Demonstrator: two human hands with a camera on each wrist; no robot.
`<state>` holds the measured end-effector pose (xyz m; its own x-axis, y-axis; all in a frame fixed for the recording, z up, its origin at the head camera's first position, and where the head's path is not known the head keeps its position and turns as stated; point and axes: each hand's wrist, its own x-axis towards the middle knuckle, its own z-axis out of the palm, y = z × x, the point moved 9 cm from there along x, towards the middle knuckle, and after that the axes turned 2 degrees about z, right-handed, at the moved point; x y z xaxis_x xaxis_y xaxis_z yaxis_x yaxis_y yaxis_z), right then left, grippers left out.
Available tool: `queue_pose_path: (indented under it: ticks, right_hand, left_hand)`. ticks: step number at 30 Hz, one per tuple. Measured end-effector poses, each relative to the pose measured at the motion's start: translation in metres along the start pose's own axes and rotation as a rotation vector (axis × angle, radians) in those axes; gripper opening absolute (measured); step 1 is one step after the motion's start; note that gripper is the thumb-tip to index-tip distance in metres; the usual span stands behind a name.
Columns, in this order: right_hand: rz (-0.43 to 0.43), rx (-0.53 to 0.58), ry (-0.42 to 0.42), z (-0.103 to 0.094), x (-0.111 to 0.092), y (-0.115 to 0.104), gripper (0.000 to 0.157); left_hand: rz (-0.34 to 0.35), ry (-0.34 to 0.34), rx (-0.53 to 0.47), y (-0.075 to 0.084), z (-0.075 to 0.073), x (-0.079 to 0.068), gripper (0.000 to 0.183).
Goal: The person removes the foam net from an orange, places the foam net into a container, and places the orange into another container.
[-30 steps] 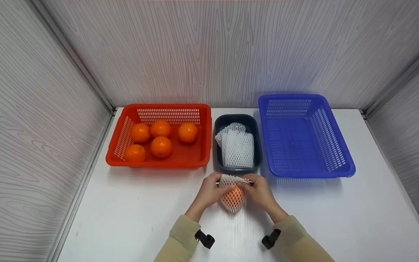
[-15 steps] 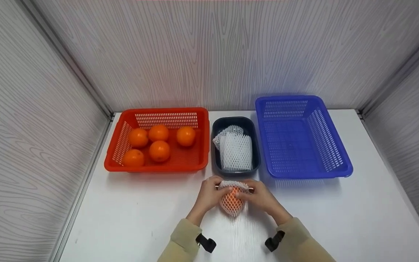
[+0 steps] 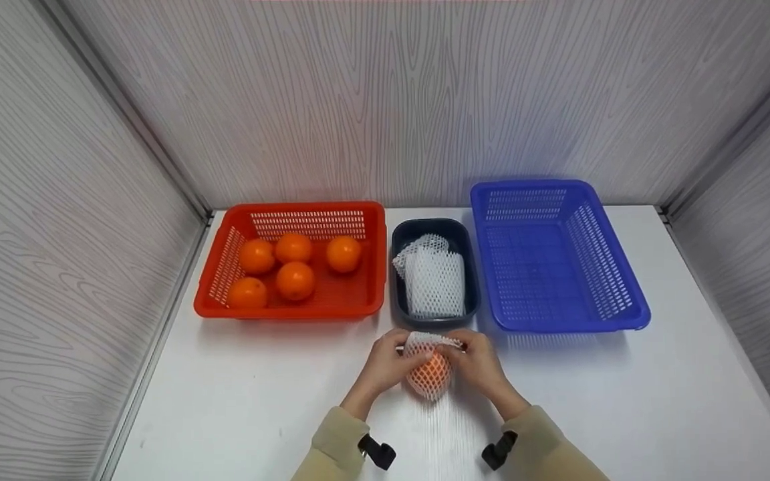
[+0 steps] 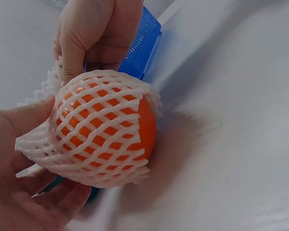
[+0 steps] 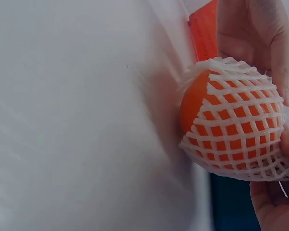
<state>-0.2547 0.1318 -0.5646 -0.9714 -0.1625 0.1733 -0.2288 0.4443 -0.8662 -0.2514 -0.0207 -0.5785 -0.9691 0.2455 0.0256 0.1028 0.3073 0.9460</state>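
Observation:
An orange (image 4: 147, 127) sits inside a white foam net sleeve (image 4: 97, 125), its bare end showing at the sleeve's edge in both wrist views. My left hand (image 3: 387, 364) pinches the sleeve's far rim on the left side, thumb over the net. On the right side my right hand (image 3: 480, 364) pinches the same rim. Both thumbs lie against the netted fruit in the head view. The sleeve's near end hangs toward me, just above or on the table; I cannot tell which. Some fingers are hidden behind the sleeve.
A red basket (image 3: 291, 311) with several oranges stands at the back left. Beyond my hands is a dark box (image 3: 436, 323) holding white foam net sleeves (image 3: 436, 284). A blue basket (image 3: 539, 267) stands at the right. Walls enclose the white table (image 3: 258, 401).
Both hands keep hold of the sleeve around the orange, and its far rim shifts slightly between them. The whole head view has drifted a little, with the baskets now lower in it.

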Motion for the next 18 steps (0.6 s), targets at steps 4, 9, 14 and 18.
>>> queue_pose_path:
  ticks: [4, 9, 14, 18]
  right_hand:
    - [0.010, 0.027, -0.020, 0.002, -0.001, 0.000, 0.013]
    - [0.065, 0.180, -0.158, 0.007, -0.002, 0.004, 0.031]
    - [0.165, 0.289, -0.298, 0.008, -0.010, -0.003, 0.038]
    - [0.182, 0.273, -0.263, 0.004, -0.011, -0.011, 0.025]
  left_hand:
    - [0.078, 0.053, 0.030, 0.007, -0.005, 0.001, 0.014]
    - [0.087, 0.112, 0.102, 0.011, -0.008, 0.003, 0.011]
    - [0.053, 0.157, 0.101, 0.010, -0.008, 0.004, 0.009]
    - [0.040, 0.191, 0.084, 0.008, -0.008, 0.004, 0.009]
